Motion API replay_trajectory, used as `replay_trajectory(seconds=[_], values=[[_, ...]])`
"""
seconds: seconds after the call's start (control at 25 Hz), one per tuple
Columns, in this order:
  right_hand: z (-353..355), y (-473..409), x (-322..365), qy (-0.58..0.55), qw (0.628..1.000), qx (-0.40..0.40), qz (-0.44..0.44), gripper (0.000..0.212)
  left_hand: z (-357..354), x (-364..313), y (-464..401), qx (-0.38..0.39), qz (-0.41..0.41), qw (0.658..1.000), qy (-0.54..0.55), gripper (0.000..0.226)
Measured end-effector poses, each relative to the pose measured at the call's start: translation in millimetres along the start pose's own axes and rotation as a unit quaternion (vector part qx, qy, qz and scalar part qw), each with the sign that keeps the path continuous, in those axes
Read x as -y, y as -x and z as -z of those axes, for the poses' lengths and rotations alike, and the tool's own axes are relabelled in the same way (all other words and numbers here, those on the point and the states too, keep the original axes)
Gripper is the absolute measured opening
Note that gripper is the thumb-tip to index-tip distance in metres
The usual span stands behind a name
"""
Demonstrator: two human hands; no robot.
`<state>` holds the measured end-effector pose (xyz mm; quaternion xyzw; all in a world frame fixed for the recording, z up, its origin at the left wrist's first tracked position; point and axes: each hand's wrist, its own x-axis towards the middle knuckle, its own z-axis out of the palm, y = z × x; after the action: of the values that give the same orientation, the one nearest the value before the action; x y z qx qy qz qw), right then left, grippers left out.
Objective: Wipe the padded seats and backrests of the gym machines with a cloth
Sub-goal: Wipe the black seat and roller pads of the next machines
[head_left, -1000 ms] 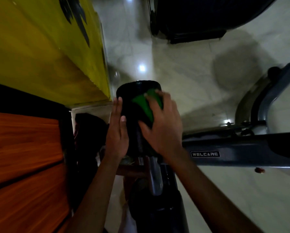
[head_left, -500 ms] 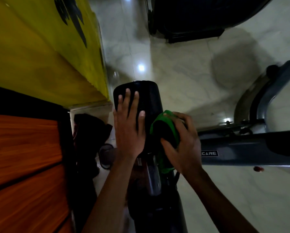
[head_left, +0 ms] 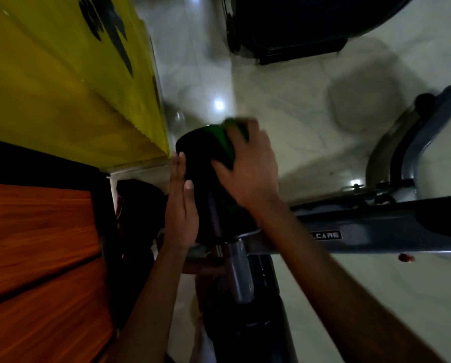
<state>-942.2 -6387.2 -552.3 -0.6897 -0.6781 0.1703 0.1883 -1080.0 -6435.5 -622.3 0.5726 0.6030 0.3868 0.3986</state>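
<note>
The right hand (head_left: 248, 169) is laid over the far end of a black padded roller (head_left: 206, 184), and a green cloth (head_left: 223, 142) is pressed against the pad under its palm and fingers. The fingers are bent over the cloth, so the cloth is held there; only a green part is seen beside the thumb and past the fingertips, a little blurred. The left hand (head_left: 181, 205) is placed flat against the left side of the same pad, with fingers straight and together, and nothing is grasped by it.

The pad is carried on a shiny metal post (head_left: 241, 273), which goes down into a dark tube. To the right of the pad a grey frame bar (head_left: 376, 231) is seen, with a small label where the letters "CARE" can be read. A curved grey arm (head_left: 415, 142) rises behind this bar. Below everything a pale glossy tile floor (head_left: 284, 100) is seen, with light spots reflected in it. At the left a yellow wall (head_left: 62, 87) and an orange wooden panel (head_left: 36, 244) are located. At the top edge a dark machine base (head_left: 297, 30) is standing on the floor.
</note>
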Motion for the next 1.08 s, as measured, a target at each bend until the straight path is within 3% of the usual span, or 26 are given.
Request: replay_trajectory(seconds=[0.12,0.2,0.28,0.44,0.6,0.8,1.08], values=[[10,90,-6,-0.025,0.999,0.022,0.012,0.066,6,-3,2,-0.006,0.028,0.999,-0.015,0.048],[14,111,-15,-0.050,0.998,0.029,0.010,0.065,6,-15,0,-0.051,0.029,0.997,-0.048,0.049],[18,105,-20,-0.090,0.996,0.016,-0.013,0.061,-5,-35,-2,-0.062,0.008,0.996,-0.066,0.049],[19,68,-25,-0.113,0.992,-0.025,-0.049,0.058,-27,-43,-1,-0.009,-0.052,0.985,-0.165,0.049],[4,31,-6,-0.060,0.997,-0.044,-0.005,0.057,-14,-18,0,-0.015,-0.042,0.997,-0.064,0.048],[-3,-61,7,0.016,0.999,0.016,-0.030,0.054,-9,-14,1,0.001,-0.033,0.998,-0.049,0.050],[32,-19,-10,-0.040,0.998,0.055,-0.010,0.047,15,-45,-5,-0.003,-0.025,0.994,-0.108,0.050]])
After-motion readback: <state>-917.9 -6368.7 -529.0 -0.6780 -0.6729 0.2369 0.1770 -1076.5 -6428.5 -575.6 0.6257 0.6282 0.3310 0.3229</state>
